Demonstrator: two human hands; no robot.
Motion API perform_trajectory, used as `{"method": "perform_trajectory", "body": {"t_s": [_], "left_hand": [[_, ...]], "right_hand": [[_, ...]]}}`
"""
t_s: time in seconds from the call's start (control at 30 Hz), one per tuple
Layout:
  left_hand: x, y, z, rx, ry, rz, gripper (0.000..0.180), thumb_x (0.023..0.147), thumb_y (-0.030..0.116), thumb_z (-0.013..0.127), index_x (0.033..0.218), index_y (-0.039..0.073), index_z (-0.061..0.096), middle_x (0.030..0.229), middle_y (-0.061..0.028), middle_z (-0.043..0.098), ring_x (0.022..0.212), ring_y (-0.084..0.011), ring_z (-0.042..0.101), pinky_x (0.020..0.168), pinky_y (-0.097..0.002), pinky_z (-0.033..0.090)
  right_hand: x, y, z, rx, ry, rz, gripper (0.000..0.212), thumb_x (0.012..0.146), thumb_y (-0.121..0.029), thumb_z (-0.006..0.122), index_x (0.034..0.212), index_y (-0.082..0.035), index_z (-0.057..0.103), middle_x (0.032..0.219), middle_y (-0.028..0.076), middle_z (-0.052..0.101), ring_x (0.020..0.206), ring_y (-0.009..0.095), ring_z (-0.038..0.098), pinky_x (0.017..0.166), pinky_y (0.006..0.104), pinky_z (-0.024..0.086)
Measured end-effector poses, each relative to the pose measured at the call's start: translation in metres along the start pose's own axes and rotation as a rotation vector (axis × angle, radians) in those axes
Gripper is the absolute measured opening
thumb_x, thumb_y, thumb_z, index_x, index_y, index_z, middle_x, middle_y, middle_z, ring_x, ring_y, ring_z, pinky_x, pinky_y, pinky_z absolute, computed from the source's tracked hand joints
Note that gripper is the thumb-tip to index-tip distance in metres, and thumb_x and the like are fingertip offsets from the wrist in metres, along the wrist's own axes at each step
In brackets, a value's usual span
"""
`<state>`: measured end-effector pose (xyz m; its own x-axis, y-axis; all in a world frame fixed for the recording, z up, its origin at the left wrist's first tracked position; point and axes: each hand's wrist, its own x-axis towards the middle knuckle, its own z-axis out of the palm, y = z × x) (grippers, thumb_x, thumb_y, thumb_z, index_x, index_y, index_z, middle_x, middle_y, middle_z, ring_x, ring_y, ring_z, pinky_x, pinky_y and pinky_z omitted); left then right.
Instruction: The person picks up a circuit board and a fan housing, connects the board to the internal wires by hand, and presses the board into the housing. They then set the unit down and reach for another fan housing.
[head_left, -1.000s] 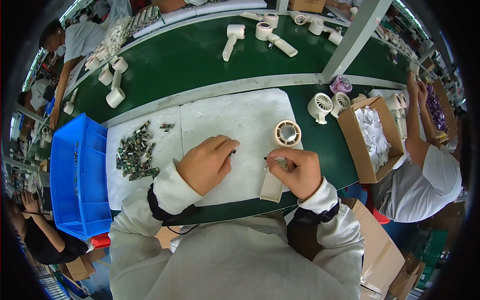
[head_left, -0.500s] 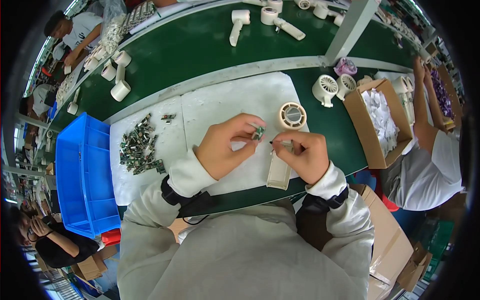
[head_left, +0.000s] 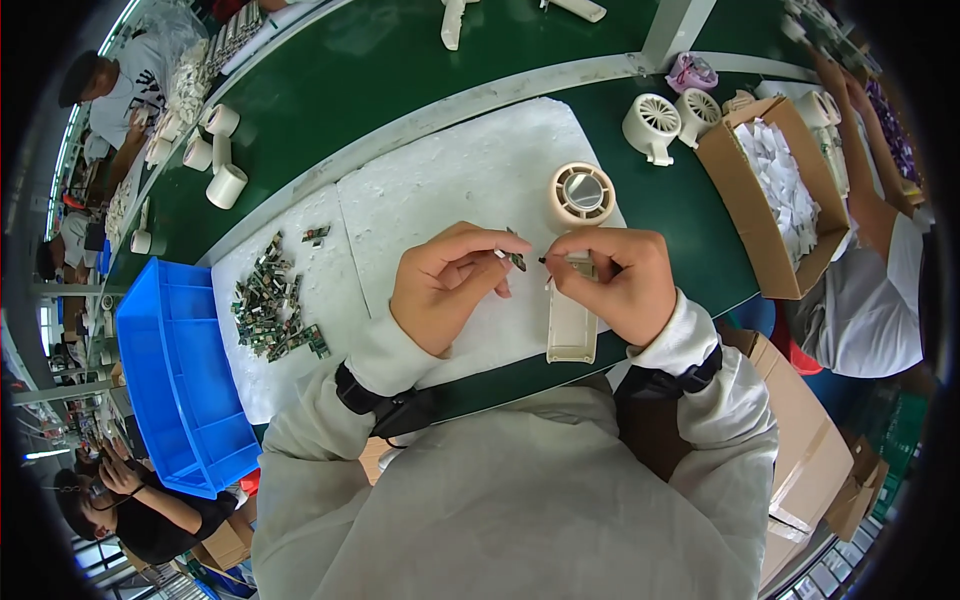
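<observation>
My left hand (head_left: 440, 290) pinches a small green circuit board (head_left: 516, 261) between thumb and fingertips, its edge turned toward me. Close by on the right, the thumb and forefinger of my right hand (head_left: 625, 285) are closed on a tiny black piece (head_left: 543, 261), too small to name. A slight gap separates it from the board. Under my right hand lies a cream handheld fan, its open handle shell (head_left: 573, 332) toward me and its round slotted head (head_left: 581, 196) beyond. My hand covers the part between them.
A heap of small circuit boards (head_left: 268, 305) lies on the white foam sheet (head_left: 420, 185). At left stands a blue divided bin (head_left: 185, 375). Two cream fan heads (head_left: 652, 127) and a cardboard box (head_left: 745, 215) of white pieces are at right. Co-workers sit on both sides.
The circuit board has turned in my left fingers from its face to its edge. My right hand still pinches the black piece. The whole view has shifted slightly.
</observation>
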<state>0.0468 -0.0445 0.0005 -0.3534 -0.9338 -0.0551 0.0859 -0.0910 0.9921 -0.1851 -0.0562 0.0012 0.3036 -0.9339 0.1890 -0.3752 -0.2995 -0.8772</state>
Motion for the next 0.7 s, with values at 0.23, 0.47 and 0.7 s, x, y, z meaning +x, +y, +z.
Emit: {"method": "perform_trajectory", "body": {"t_s": [0.23, 0.47, 0.7], "left_hand": [[-0.0007, -0.0054, 0.0081, -0.031, 0.024, 0.048, 0.018, 0.096, -0.008, 0.061, 0.112, -0.006, 0.068, 0.111, -0.0115, 0.066, 0.105, -0.0181, 0.066, 0.096, -0.0317, 0.055], [-0.0022, -0.0055, 0.0086, -0.063, 0.089, 0.015, 0.016, 0.096, -0.004, 0.066, 0.111, -0.006, 0.068, 0.113, -0.0120, 0.069, 0.108, -0.0182, 0.067, 0.100, -0.0318, 0.054], [-0.0014, -0.0055, 0.0084, -0.063, 0.021, -0.068, 0.024, 0.097, -0.002, 0.066, 0.121, -0.006, 0.067, 0.117, -0.0157, 0.072, 0.109, -0.0194, 0.069, 0.100, -0.0314, 0.055]], "right_hand": [[0.0000, 0.0006, -0.0005, 0.012, -0.001, 0.017, 0.011, 0.079, -0.006, 0.076, 0.090, -0.003, 0.077, 0.058, 0.000, 0.057, 0.046, 0.004, 0.033, 0.045, 0.0254, 0.027], [-0.0021, 0.0011, 0.0003, -0.013, -0.003, -0.016, 0.011, 0.078, -0.006, 0.076, 0.089, -0.003, 0.077, 0.062, 0.003, 0.063, 0.045, 0.005, 0.037, 0.045, 0.0246, 0.029], [-0.0023, 0.0013, 0.0019, -0.036, 0.012, -0.102, 0.009, 0.079, -0.006, 0.075, 0.088, -0.003, 0.076, 0.070, 0.004, 0.069, 0.044, 0.006, 0.042, 0.044, 0.0248, 0.033]]}}
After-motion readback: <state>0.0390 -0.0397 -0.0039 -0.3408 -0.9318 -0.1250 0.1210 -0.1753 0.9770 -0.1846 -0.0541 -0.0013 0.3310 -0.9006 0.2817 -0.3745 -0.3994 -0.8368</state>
